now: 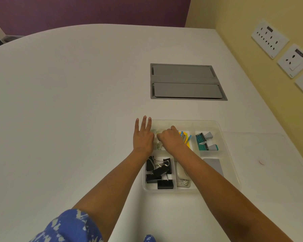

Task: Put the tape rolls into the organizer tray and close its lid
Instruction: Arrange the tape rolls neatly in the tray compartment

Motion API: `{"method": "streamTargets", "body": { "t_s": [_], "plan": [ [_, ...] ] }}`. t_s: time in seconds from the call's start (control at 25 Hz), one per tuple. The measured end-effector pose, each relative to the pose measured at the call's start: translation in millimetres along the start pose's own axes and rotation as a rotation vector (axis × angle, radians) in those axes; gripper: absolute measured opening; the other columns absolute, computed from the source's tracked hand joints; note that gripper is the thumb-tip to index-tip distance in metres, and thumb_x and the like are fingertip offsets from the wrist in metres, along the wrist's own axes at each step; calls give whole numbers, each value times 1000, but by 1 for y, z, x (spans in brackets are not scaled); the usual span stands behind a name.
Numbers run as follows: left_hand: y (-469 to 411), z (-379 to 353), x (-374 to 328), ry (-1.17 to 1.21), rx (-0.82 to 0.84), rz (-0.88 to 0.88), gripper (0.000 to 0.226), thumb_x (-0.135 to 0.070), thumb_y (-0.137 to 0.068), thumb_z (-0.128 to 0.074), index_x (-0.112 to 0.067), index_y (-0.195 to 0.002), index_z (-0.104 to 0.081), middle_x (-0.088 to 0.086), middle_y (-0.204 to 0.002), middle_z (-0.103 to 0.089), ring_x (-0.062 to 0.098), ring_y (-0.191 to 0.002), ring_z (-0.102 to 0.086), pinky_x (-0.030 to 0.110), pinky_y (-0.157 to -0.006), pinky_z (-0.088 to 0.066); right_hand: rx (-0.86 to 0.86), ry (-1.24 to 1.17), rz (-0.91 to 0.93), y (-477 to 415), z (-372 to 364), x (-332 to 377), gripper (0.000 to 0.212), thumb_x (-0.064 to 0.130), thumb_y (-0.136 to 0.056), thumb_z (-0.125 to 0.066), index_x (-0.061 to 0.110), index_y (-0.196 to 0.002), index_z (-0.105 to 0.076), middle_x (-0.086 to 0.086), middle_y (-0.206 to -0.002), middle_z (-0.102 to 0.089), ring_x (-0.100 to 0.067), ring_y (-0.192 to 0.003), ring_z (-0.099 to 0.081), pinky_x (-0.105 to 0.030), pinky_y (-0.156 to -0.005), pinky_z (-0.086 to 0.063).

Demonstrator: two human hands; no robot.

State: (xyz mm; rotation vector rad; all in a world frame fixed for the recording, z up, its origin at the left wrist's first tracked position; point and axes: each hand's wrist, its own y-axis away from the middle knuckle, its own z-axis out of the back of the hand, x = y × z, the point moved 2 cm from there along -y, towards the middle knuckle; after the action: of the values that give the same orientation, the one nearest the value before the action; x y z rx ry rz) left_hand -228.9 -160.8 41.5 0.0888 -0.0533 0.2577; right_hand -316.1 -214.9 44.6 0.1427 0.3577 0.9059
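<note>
The clear organizer tray (222, 135) lies on the white table, right of centre. Clear tape rolls (158, 146) sit in its far-left compartment, mostly hidden between my hands. My left hand (143, 137) rests at the tray's left edge, three fingers spread flat and pointing away from me. My right hand (170, 138) is curled over the same compartment, fingers closed on a tape roll. The transparent lid (262, 165) lies flat on the table to the right of the tray, hard to make out.
Other compartments hold black binder clips (158, 172), yellow and blue sticky flags (185, 137), green-grey stamps (205, 141), a grey pad (214, 165) and a white stapler-like item (182, 173). A grey cable hatch (185, 82) sits beyond. Wall sockets (269, 38) are on the right wall.
</note>
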Motion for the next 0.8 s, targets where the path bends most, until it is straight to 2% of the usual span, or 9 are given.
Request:
{"method": "streamTargets", "body": {
  "t_s": [0.12, 0.28, 0.48, 0.6, 0.8],
  "plan": [
    [0, -1, 1, 52, -21, 3, 19, -32, -91, -56, -21, -98, -69, 9, -160, -5, 29, -148, 6, 49, -118, 10, -29, -186, -118, -3, -1, -7, 30, 2, -88, -56, 10, -117, -56, -11, -111, -67, -29, -106, -61, -34, -96, -39],
    [2, -4, 3, 172, -44, 31, 26, -30, -95, -49, -20, -116, -60, 11, -160, -8, 27, -149, 1, 46, -119, 7, -86, -259, -221, -9, -2, -8, 22, 13, -95, -53, 11, -115, -63, -9, -115, -65, -26, -110, -58, -32, -94, -40],
    [2, -13, 7, 264, -66, 39, 49, -29, -98, -40, -20, -144, -27, 8, -160, -11, 24, -149, -5, 42, -121, 1, -122, -200, -223, -11, -9, 0, 21, 16, -94, -55, 8, -111, -66, -10, -113, -64, -26, -112, -53, -34, -95, -38],
    [2, -18, 11, 304, -104, 56, 52, -28, -100, -33, -18, -148, -17, 6, -160, -14, 22, -148, -8, 40, -121, -2, -120, -176, -225, -11, -10, 1, 21, 14, -94, -55, 7, -110, -67, -10, -113, -64, -27, -113, -52, -34, -97, -37],
    [3, -23, 17, 426, -161, 140, 48, -22, -101, -26, -17, -148, -21, 3, -158, -23, 18, -147, -16, 37, -120, -8, -160, -171, -178, -11, -4, 9, 22, 1, -87, -56, 4, -106, -66, -12, -111, -63, -29, -111, -52, -36, -98, -36]
  ]
}}
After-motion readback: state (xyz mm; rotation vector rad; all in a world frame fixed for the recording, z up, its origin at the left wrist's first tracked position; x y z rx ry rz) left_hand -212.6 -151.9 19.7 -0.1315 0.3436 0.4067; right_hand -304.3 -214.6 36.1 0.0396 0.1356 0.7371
